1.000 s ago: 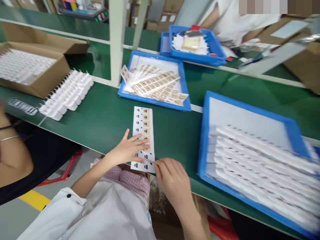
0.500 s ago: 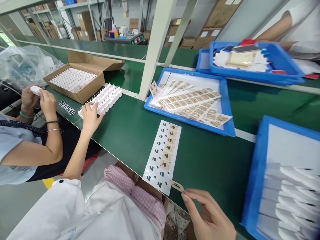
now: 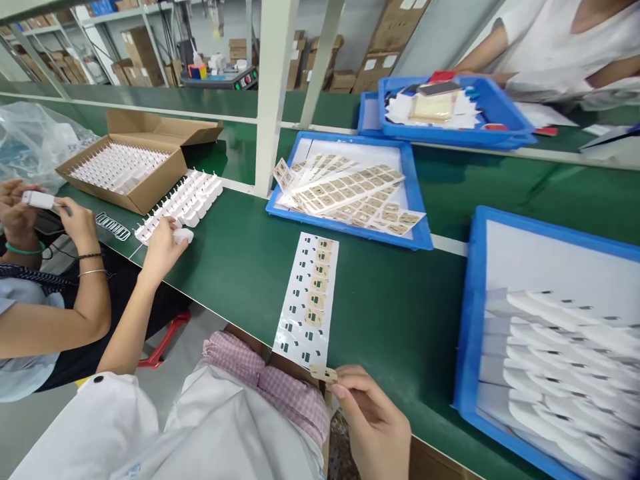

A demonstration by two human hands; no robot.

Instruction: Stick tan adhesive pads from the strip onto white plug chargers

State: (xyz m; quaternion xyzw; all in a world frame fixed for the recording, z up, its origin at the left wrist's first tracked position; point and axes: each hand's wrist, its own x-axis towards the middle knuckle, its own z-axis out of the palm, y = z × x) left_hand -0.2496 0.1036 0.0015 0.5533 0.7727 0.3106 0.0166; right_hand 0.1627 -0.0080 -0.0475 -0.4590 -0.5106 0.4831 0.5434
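My left hand is stretched out to the left and closed round a white charger plug, at the near end of a block of white charger plugs on the green table. Low at the table's front edge, my right hand pinches a small tan sticker. The sticker is just off the near end of a white backing sheet that carries a column of tan stickers and rows of dark marks.
A blue tray of sticker sheets lies behind the sheet, and a blue tray of white strips is at the right. A cardboard box of plugs stands at far left. A co-worker's hands hold a plug there. Another person is across the table.
My left hand left the backing sheet, reached left to the block of plugs and closed on one. My right hand peeled a tan sticker off the sheet and holds it.
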